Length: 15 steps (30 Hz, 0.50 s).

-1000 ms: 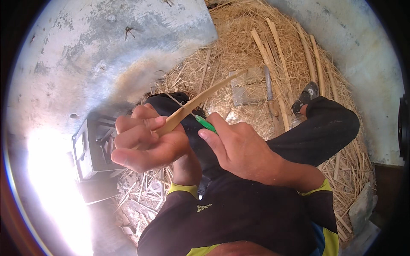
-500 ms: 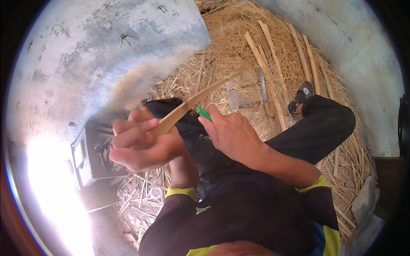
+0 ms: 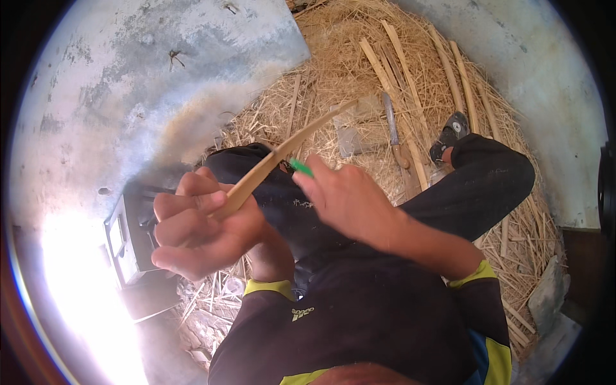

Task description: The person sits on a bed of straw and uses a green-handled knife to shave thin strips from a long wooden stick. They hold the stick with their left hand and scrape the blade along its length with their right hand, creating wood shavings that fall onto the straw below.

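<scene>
Watching the head cam from my end, clock taken from view centre. Left hand (image 3: 204,228) sat at 8-9 o'clock, palm up, fingers curled closed around the near end of a pale strip (image 3: 255,178). Grip looked firm to me. Strip ran from that hand up across centre toward 1 o'clock, slightly bowed, far end free and raised above the floor litter.

Right hand (image 3: 350,196) was just off centre at 3 o'clock, back of hand up, closed on a green handle (image 3: 301,168). I had thumb and index side visible on it. Handle end was near the strip's underside; the working end was blurred, so I couldn't tell whether it touched.

Surroundings: knife (image 3: 393,125) with a brown handle lay between 1 and 2 o'clock, well apart from both hands. Loose pale slats (image 3: 406,70) at 1 o'clock, rods (image 3: 466,86) at 2, all on straw-like shavings (image 3: 337,48). I logged a shoe (image 3: 453,130) at 2 and a dark trouser leg (image 3: 478,183) at 3. Grey box (image 3: 130,244) stood at 8-9, beyond the left hand. Strong glare at 8 washed out my detail there.
</scene>
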Each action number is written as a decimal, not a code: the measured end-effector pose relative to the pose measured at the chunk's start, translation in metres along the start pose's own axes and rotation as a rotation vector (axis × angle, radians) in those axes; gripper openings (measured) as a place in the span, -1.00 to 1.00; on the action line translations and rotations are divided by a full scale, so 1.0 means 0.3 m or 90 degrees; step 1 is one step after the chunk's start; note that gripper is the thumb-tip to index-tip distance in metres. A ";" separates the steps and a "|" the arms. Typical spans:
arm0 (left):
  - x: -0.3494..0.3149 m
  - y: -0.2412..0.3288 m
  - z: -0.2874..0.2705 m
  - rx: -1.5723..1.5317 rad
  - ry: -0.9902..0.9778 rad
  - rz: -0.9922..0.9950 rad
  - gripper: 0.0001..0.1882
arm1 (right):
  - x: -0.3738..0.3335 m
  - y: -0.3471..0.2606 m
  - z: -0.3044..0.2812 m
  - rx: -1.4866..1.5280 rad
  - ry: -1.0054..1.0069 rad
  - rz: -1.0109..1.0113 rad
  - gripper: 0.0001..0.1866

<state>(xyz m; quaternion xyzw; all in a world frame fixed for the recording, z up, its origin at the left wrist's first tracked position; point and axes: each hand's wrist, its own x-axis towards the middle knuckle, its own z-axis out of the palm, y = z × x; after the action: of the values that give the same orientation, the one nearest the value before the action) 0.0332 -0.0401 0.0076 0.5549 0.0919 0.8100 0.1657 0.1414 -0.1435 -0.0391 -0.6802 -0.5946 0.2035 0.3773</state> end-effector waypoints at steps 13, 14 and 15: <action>0.008 0.023 0.057 0.021 0.080 -0.060 -0.48 | 0.013 0.070 0.029 0.027 0.028 -0.004 -0.70; 0.005 0.032 0.054 0.010 0.063 -0.082 -0.48 | 0.001 0.035 0.017 0.046 0.007 -0.024 -0.68; 0.003 0.031 0.047 0.028 0.050 -0.068 -0.48 | -0.009 0.028 0.023 0.059 -0.019 -0.014 -0.66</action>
<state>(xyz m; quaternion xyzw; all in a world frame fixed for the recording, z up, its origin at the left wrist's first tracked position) 0.0443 -0.0488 0.0166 0.5208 0.1454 0.8188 0.1930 0.1415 -0.1442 -0.0503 -0.6526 -0.5974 0.2364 0.4016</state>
